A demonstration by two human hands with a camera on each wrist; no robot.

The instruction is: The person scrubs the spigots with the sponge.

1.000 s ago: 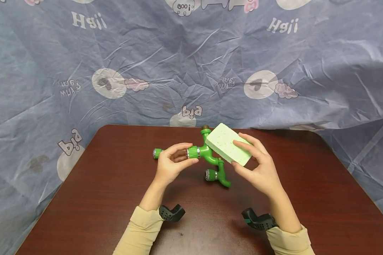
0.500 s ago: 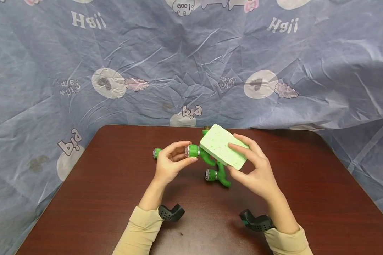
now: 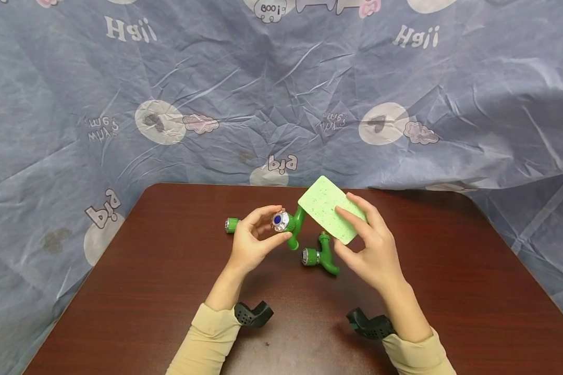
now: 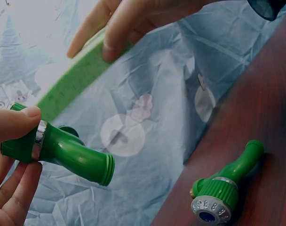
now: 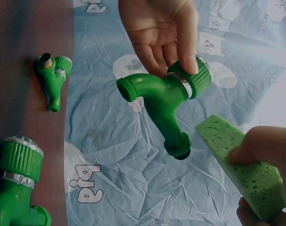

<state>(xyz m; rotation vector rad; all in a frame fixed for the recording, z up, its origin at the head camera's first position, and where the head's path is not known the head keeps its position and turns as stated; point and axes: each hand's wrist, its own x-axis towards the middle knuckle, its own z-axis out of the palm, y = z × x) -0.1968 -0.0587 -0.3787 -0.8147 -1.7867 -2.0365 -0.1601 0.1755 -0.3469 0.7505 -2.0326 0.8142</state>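
My left hand (image 3: 251, 242) pinches the ribbed knob of a green faucet (image 5: 157, 99) and holds it above the table. The knob's silver cap with a blue centre faces the head camera. A light green sponge (image 3: 330, 208) is in my right hand (image 3: 370, 245), gripped between thumb and fingers. From the head, the sponge covers the faucet's upper end; the right wrist view shows a small gap between them. Below the hands a second green faucet (image 3: 326, 255) lies on the table. Another faucet (image 3: 232, 225) lies behind my left hand, which hides most of it in the head view.
The dark red-brown table (image 3: 136, 291) spreads out under both hands. A wrinkled blue-grey printed cloth (image 3: 244, 78) hangs behind its far edge. Each wrist carries a black camera mount (image 3: 253, 314).
The held faucet has turned in my left hand, so its knob cap now points at the head camera. My right hand has shifted left, and the sponge's broad face has tilted towards the head camera.
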